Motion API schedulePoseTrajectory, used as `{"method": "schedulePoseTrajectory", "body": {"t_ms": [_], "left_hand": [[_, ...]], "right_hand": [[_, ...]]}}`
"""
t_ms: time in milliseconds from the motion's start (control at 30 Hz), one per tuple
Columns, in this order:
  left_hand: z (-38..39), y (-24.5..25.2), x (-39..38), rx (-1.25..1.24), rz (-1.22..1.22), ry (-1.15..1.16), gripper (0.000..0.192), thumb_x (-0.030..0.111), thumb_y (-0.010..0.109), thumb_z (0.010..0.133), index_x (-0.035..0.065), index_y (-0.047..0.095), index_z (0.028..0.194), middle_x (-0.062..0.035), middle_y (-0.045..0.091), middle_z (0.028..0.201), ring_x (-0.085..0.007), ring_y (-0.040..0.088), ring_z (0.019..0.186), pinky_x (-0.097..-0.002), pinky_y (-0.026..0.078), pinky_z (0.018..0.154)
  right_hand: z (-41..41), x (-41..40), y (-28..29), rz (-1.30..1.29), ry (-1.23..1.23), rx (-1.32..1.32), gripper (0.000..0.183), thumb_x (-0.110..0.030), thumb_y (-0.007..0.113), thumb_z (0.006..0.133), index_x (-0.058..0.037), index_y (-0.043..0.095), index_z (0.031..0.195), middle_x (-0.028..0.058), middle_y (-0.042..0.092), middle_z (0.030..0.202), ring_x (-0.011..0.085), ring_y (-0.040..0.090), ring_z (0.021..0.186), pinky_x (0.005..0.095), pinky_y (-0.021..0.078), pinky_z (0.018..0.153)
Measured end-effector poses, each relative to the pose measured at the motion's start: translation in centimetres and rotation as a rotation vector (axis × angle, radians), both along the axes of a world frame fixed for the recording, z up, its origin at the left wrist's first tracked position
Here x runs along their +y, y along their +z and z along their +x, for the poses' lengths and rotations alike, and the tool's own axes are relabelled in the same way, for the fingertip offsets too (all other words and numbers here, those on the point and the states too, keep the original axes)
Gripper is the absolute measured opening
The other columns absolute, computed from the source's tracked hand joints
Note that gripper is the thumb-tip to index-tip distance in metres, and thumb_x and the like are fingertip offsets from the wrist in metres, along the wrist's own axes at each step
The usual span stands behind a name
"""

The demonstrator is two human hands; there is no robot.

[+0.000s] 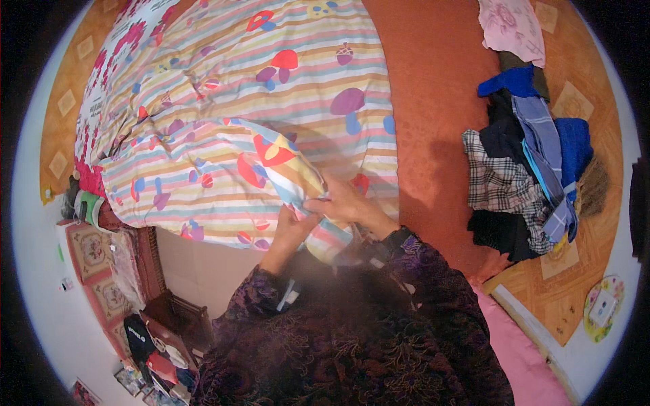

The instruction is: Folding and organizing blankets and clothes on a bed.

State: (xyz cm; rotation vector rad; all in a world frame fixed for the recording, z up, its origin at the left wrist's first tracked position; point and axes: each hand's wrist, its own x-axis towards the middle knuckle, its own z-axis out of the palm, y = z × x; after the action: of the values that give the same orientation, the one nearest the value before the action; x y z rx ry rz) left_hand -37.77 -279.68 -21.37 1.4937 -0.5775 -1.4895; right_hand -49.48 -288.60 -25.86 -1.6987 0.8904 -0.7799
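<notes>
A striped bed cover with mushroom and acorn prints [223,96] lies spread and wrinkled before me. My left hand [292,231] and my right hand [348,203] are close together near its lower edge, at the middle of the view. Both are closed on a gathered, raised fold of the cover, which runs up and left from my fingers. The end of the fold hangs below my hands against my dark patterned sleeves and top. Some fingertips are hidden by the cloth.
An orange-brown cover [421,152] stretches along the right of the striped one. Farther right lies a pile of clothes, with a checked garment [497,177] and a pink cloth [513,30]. A wooden piece of furniture [177,314] and more clothes [139,340] are at lower left.
</notes>
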Motion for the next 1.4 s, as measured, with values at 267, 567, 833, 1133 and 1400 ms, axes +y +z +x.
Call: {"method": "schedulePoseTrajectory", "body": {"t_ms": [267,567,833,1133,1400], "left_hand": [[0.3,0.2,0.9,-0.026,0.021,0.043,0.045,-0.002,0.061,0.072,-0.0022,0.043,0.113,-0.0074,0.055,0.103,-0.0136,0.052,0.092,-0.0279,0.043,0.08],[-0.2,-2.0,1.5,-0.167,-0.017,0.021,0.046,0.004,0.065,0.071,-0.0008,0.044,0.112,-0.0092,0.057,0.1,-0.0162,0.054,0.092,-0.0289,0.043,0.08],[-0.7,-1.2,1.1,-0.256,-0.089,-0.135,0.049,0.002,0.061,0.076,0.0,0.038,0.119,-0.0058,0.052,0.107,-0.013,0.048,0.097,-0.0271,0.04,0.085],[-1.5,0.6,-0.2,-0.354,-0.05,-0.168,0.046,0.009,0.062,0.077,-0.0017,0.041,0.117,-0.0071,0.053,0.106,-0.0127,0.048,0.098,-0.0275,0.039,0.084],[-1.6,-0.4,0.2,-0.311,-0.159,-0.066,0.047,0.016,0.063,0.077,-0.0007,0.043,0.115,-0.0062,0.055,0.103,-0.0137,0.049,0.094,-0.0267,0.04,0.082]], "right_hand": [[-2.7,-2.0,1.5,0.665,0.066,-0.24,0.024,-0.005,0.051,0.072,0.0009,0.055,0.094,0.0052,0.059,0.08,0.0116,0.054,0.069,0.0245,0.0435,0.061],[-1.5,-2.6,3.2,0.794,0.075,-0.142,0.024,-0.019,0.054,0.079,-0.001,0.055,0.095,0.0056,0.058,0.084,0.0134,0.055,0.069,0.0266,0.0434,0.061],[1.1,-4.1,0.0,0.149,-0.099,0.131,0.02,-0.022,0.051,0.08,-0.0036,0.056,0.088,0.0155,0.057,0.073,0.0264,0.053,0.062,0.0348,0.0422,0.059],[0.2,-4.4,3.0,0.848,-0.225,-0.426,0.018,-0.018,0.049,0.086,-0.0019,0.055,0.086,-0.0006,0.054,0.08,0.0082,0.051,0.071,0.0225,0.0415,0.065],[-0.6,-3.4,6.3,0.906,-0.185,-0.475,0.018,-0.018,0.05,0.086,-0.0009,0.056,0.091,0.0031,0.058,0.087,0.0083,0.054,0.078,0.0225,0.0441,0.068]]}}
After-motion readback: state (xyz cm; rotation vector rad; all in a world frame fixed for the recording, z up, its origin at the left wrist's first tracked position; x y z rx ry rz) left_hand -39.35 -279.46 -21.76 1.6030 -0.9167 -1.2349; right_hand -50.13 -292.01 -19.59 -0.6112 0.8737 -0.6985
